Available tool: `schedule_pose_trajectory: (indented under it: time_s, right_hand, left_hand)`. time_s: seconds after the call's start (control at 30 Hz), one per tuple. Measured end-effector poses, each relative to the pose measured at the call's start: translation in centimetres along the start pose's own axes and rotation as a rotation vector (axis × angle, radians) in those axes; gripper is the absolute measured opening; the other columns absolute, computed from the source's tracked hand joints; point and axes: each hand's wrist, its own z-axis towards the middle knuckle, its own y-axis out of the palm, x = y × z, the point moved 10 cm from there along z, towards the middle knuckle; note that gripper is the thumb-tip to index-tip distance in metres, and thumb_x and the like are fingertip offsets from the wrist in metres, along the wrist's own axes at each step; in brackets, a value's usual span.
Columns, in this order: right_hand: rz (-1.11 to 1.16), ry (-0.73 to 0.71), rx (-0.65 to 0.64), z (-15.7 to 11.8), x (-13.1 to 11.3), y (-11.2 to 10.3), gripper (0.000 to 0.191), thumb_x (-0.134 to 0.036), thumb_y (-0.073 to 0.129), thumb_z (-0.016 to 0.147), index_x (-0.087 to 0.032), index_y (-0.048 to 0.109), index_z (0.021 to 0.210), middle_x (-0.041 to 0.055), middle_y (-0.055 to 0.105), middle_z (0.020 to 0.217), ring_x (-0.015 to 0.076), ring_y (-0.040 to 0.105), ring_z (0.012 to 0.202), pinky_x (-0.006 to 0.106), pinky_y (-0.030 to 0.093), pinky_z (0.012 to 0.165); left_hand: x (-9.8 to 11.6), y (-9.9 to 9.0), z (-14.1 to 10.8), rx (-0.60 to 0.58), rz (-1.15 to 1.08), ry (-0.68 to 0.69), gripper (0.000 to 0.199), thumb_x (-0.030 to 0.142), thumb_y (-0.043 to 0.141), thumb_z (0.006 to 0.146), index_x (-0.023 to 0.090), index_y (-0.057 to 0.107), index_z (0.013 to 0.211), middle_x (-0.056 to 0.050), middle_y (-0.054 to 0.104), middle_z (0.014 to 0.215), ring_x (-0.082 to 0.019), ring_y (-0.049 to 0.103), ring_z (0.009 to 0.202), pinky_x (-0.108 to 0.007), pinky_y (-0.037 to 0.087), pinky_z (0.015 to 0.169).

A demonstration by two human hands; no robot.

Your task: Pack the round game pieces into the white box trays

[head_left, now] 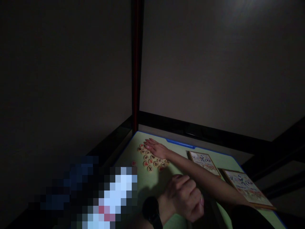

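Note:
My right hand (157, 149) lies stretched out flat, palm down, over the far side of a loose cluster of round Chinese chess pieces (150, 161). The pieces bear red and black characters, and the palm hides some of them. One red-marked chess piece (134, 163) sits apart on the left. Nearer to me, my left hand (187, 197) is closed in a fist above the near part of the table, with a dark watch (152, 210) on its wrist. Whether anything is inside that fist is hidden.
The pale green table (182, 219) has a blue rim. To the right lie two flat boxes, a farther box (204, 162) and a nearer box (247, 187), with printed lids. Dark walls (202, 70) meet behind the table. A pixelated bright patch covers the lower left.

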Motion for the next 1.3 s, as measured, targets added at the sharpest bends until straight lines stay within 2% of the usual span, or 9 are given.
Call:
schedule_pose_trajectory:
  time_s: [0.1, 0.23, 0.37, 0.47, 0.63, 0.8, 1.0, 1.13, 1.3]
  right_hand:
    - [0.029, -0.037, 0.038, -1.0, -0.7, -0.9, 0.071, -0.061, 0.018, 0.099, -0.014, 0.048, 0.144, 0.0103, 0.042, 0.153, 0.0247, 0.026, 0.147, 0.044, 0.020, 0.123]
    - [0.065, 0.099, 0.159, -3.5, 2.0, -3.6, 0.068, -0.065, 0.024, 0.097, -0.020, 0.056, 0.137, 0.0090, 0.050, 0.147, 0.0250, 0.035, 0.143, 0.048, 0.020, 0.122]
    - [0.081, 0.188, 0.173, -7.0, 3.3, -4.1, 0.073, -0.069, 0.021, 0.095, -0.018, 0.058, 0.134, 0.0131, 0.055, 0.142, 0.0283, 0.041, 0.139, 0.051, 0.029, 0.118]
    - [0.164, 0.218, 0.201, -9.3, 2.4, -3.6, 0.074, -0.069, 0.022, 0.096, -0.015, 0.058, 0.133, 0.0147, 0.057, 0.140, 0.0284, 0.047, 0.135, 0.048, 0.034, 0.115]
    - [0.361, 0.113, 0.229, -11.1, -0.4, -2.9, 0.056, -0.059, 0.034, 0.098, -0.019, 0.065, 0.121, 0.0069, 0.067, 0.124, 0.0240, 0.061, 0.117, 0.035, 0.045, 0.106]
    - [0.355, 0.193, 0.310, -13.6, 0.3, -4.8, 0.052, -0.052, 0.041, 0.097, -0.017, 0.059, 0.131, 0.0109, 0.064, 0.131, 0.0260, 0.059, 0.122, 0.042, 0.043, 0.108]
    - [0.137, 0.243, 0.390, -20.8, -2.2, -7.9, 0.042, -0.045, 0.044, 0.097, -0.020, 0.070, 0.118, 0.0108, 0.071, 0.120, 0.0295, 0.064, 0.114, 0.049, 0.048, 0.102]
    - [0.030, 0.205, 0.421, -25.1, -3.9, -6.7, 0.036, -0.039, 0.045, 0.097, -0.021, 0.072, 0.113, 0.0100, 0.070, 0.122, 0.0289, 0.061, 0.121, 0.048, 0.049, 0.103]
    - [-0.072, 0.180, 0.555, -27.3, -3.6, -6.4, 0.033, -0.039, 0.047, 0.097, -0.025, 0.073, 0.111, 0.0083, 0.073, 0.116, 0.0286, 0.062, 0.120, 0.051, 0.050, 0.102]
  left_hand:
    - [0.0, -0.6, 0.1, 0.051, -0.013, 0.000, 0.018, 0.026, 0.050, 0.071, 0.021, 0.047, 0.055, 0.001, 0.036, 0.051, -0.014, 0.038, 0.049, -0.029, 0.029, 0.044]
    - [0.4, -0.4, 0.1, 0.033, -0.025, 0.015, 0.015, 0.026, 0.054, 0.069, 0.021, 0.049, 0.056, 0.001, 0.039, 0.052, -0.014, 0.040, 0.050, -0.028, 0.029, 0.045]
    - [0.7, -0.4, 0.2, 0.015, -0.022, 0.029, 0.015, 0.026, 0.052, 0.072, 0.021, 0.050, 0.058, 0.000, 0.041, 0.054, -0.015, 0.043, 0.052, -0.029, 0.032, 0.046]
    - [0.1, -1.0, 0.3, 0.036, -0.005, 0.003, 0.016, 0.022, 0.048, 0.076, 0.020, 0.052, 0.060, 0.000, 0.044, 0.055, -0.015, 0.046, 0.053, -0.030, 0.032, 0.047]
    - [-0.4, -1.5, 0.5, 0.025, 0.020, 0.005, 0.017, 0.020, 0.046, 0.077, 0.019, 0.054, 0.062, -0.001, 0.048, 0.056, -0.016, 0.049, 0.055, -0.031, 0.036, 0.051]
    - [-1.0, -2.6, 0.7, 0.066, 0.072, -0.001, 0.021, 0.020, 0.045, 0.080, 0.019, 0.055, 0.062, -0.002, 0.051, 0.056, -0.016, 0.051, 0.056, -0.030, 0.037, 0.053]
    - [-8.4, -3.0, 1.0, -0.239, 0.347, -0.353, 0.026, 0.021, 0.044, 0.090, 0.019, 0.062, 0.072, -0.004, 0.063, 0.070, -0.016, 0.057, 0.060, -0.028, 0.038, 0.055]
    - [-13.0, -4.5, 0.6, -0.461, 0.443, -0.624, 0.033, 0.027, 0.036, 0.097, 0.018, 0.066, 0.087, -0.008, 0.070, 0.090, -0.019, 0.064, 0.076, -0.029, 0.044, 0.065]
    - [-16.2, -6.2, -0.9, -0.853, 0.489, -0.708, 0.028, 0.026, 0.044, 0.092, 0.015, 0.068, 0.099, -0.014, 0.071, 0.101, -0.025, 0.067, 0.090, -0.032, 0.048, 0.076]
